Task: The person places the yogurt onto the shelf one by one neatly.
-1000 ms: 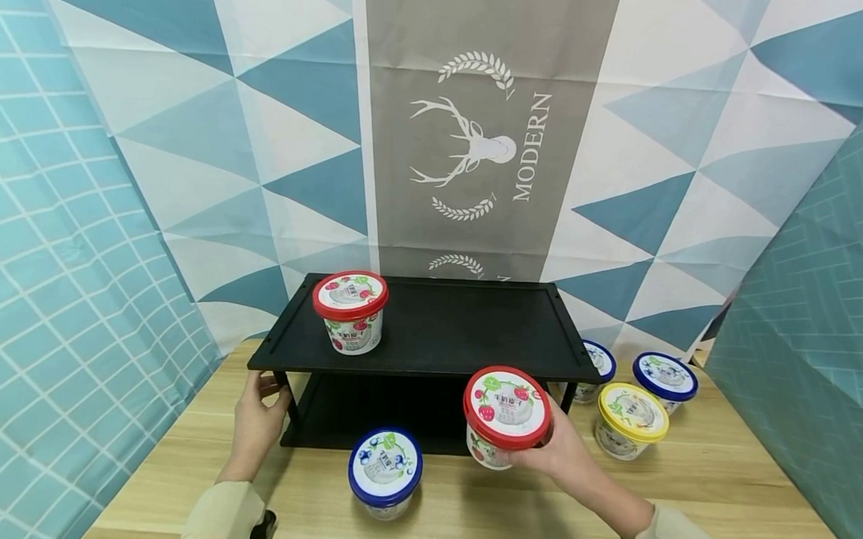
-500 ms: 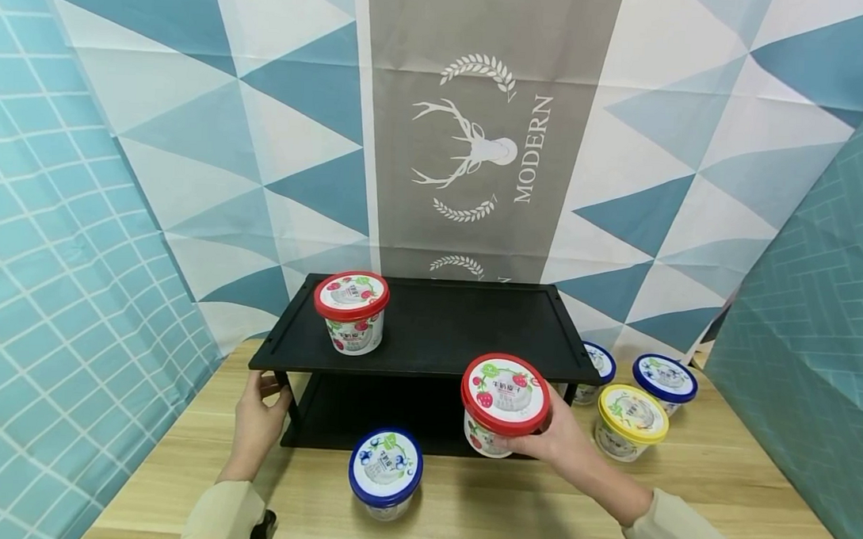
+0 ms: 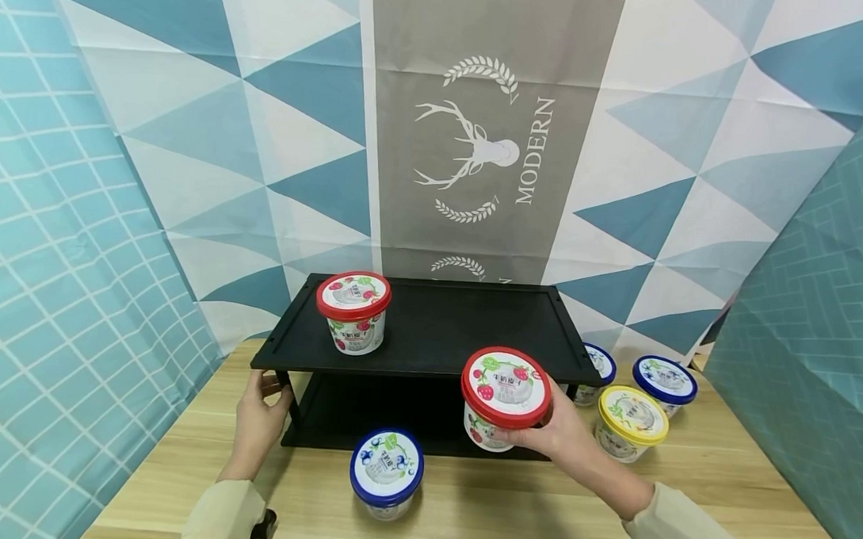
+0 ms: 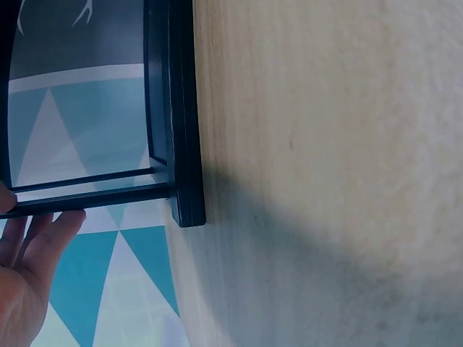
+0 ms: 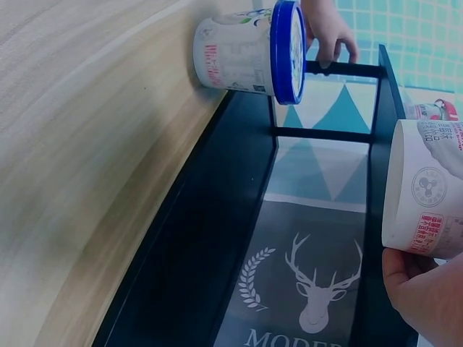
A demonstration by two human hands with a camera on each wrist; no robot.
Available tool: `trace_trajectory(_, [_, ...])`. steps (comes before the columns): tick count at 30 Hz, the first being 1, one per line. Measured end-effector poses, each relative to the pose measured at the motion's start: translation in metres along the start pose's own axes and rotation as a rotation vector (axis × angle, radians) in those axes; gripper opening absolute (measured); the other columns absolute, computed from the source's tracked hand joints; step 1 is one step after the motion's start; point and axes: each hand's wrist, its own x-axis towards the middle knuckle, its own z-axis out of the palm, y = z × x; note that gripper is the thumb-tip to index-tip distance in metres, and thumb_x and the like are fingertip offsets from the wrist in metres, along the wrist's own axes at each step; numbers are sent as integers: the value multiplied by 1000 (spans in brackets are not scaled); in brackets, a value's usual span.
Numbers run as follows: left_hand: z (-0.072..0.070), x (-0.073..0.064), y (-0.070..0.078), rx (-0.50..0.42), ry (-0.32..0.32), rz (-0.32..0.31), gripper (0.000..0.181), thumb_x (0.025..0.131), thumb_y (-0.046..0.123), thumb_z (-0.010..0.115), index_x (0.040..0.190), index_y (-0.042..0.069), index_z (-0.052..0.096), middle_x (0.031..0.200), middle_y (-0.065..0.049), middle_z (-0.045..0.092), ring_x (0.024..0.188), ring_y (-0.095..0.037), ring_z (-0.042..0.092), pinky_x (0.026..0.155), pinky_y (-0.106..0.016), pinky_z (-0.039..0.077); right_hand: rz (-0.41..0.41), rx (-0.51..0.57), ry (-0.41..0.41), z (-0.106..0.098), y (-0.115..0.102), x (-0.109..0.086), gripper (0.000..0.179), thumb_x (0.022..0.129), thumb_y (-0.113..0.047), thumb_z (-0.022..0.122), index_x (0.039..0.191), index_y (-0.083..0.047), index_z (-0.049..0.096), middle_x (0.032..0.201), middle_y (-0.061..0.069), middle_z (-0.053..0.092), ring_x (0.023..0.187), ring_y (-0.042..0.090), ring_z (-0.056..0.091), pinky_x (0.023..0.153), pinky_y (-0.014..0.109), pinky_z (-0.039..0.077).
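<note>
In the head view my right hand [image 3: 561,437] grips a paper tub with a red lid [image 3: 507,389], held in front of the right part of a black two-tier shelf [image 3: 451,326]. The right wrist view shows the white wall of this tub [image 5: 430,184] beside the upper tier's edge. My left hand [image 3: 256,426] holds the shelf's front left leg [image 4: 94,199], thumb on one side and fingers on the other. Another red-lidded tub [image 3: 356,314] stands upright on the left of the top tier. A blue-lidded tub [image 3: 386,470] stands on the table before the shelf.
Right of the shelf stand a yellow-lidded tub [image 3: 632,419] and two blue-lidded tubs, one [image 3: 665,379] behind it and one [image 3: 598,370] partly hidden by the shelf. Patterned cloth [image 3: 479,144] hangs behind. The wooden table [image 3: 309,511] extends to the front.
The red-lidded tub in my right hand has risen slightly toward the top tier's front edge. My left hand has stayed on the shelf leg.
</note>
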Motion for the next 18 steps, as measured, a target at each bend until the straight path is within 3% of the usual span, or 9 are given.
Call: trace_trajectory(18, [0,0,-1,-8,1,-1,44,92,4,52,133,10,39,114,-25,54,110,-45,55,79,-50,50,15,2,-6,-4,-5,0,81,73,-20,78,138,-5,31,132,18,49,116,31,50,89,38,52])
